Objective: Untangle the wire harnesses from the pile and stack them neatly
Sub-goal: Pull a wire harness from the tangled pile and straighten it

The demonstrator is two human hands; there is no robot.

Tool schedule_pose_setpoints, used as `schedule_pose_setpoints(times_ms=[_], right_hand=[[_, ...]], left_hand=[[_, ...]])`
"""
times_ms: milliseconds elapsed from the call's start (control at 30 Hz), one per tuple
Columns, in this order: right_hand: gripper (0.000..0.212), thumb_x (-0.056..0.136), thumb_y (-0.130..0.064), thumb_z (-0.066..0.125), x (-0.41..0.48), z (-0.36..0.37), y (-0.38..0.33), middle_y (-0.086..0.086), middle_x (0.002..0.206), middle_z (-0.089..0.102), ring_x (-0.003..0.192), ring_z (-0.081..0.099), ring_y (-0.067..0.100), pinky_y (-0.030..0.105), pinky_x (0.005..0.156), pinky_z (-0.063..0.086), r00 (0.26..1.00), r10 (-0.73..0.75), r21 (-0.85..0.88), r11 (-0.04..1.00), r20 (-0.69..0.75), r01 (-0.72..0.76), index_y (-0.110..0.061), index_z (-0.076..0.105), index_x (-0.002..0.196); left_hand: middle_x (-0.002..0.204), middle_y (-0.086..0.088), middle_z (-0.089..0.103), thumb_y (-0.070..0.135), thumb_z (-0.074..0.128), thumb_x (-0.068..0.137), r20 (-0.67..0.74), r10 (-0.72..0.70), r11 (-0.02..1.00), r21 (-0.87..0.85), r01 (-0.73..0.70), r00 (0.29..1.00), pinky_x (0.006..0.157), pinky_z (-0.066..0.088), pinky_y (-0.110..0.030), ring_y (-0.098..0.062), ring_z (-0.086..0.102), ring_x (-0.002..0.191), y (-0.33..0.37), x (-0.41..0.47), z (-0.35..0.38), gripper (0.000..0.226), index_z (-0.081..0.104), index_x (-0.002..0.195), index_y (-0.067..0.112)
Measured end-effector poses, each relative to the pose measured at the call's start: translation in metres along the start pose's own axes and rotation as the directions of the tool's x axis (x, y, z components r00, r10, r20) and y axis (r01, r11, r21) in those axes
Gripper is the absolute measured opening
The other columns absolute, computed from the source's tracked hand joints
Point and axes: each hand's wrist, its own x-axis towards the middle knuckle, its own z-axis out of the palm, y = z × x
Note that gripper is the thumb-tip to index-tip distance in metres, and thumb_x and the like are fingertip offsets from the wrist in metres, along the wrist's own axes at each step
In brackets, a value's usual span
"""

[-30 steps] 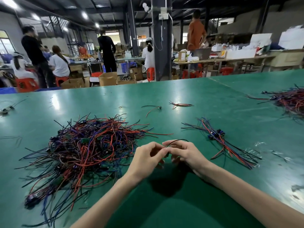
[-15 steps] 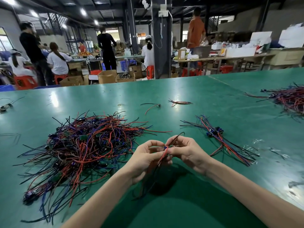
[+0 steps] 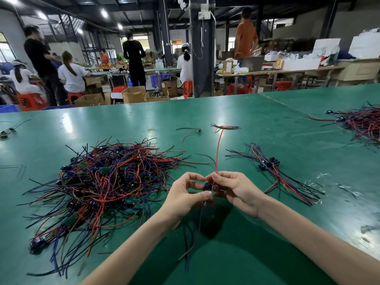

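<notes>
Right now both hands are up just over the big green table top (image 3: 267,124), very close together. The left hand (image 3: 185,194) has its fingers bent into a ring. Its thumb and fingertips pinch one small wire harness with a dark blue plastic part (image 3: 208,186). The right hand (image 3: 236,192) is bent too, and it pinches the same harness from the other side, right where a thin red wire (image 3: 218,153) comes out. That red wire sticks almost straight up from the fingers. Some dark hanging wires (image 3: 195,233) from the harness drop down under the hands (they are blurry, so I cannot tell how many).

On the table, left of the left hand, lies the big messy pile of red, blue and black wires (image 3: 102,182). Right of the right hand lies a small neat bunch of red and blue harnesses (image 3: 273,169), all pointing the same way, with their blue parts side by side.

Farther back on the table are a loose red and black wire (image 3: 190,131) and a thin little wire bundle (image 3: 225,127). Another heap of red and dark wires (image 3: 362,124) sits far off at the right edge.
</notes>
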Motion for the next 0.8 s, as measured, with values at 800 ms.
schedule_pose_setpoints(times_ms=[800], right_hand=[[0.004, 0.085, 0.006, 0.060, 0.007, -0.020, -0.022, 0.011, 0.066, 0.064, 0.048, 0.057, 0.010, 0.019, 0.051, 0.053, 0.975, -0.068, 0.038, 0.996, -0.213, 0.078, 0.005, 0.062, 0.082]], left_hand=[[0.084, -0.011, 0.054, -0.002, 0.068, 0.082, 0.106, -0.080, 0.997, 0.021, 0.079, 0.991, 0.055, 0.057, -0.035, -0.024, 0.064, 0.059, -0.008, -0.004, 0.005, 0.013, 0.056, 0.086, -0.001]])
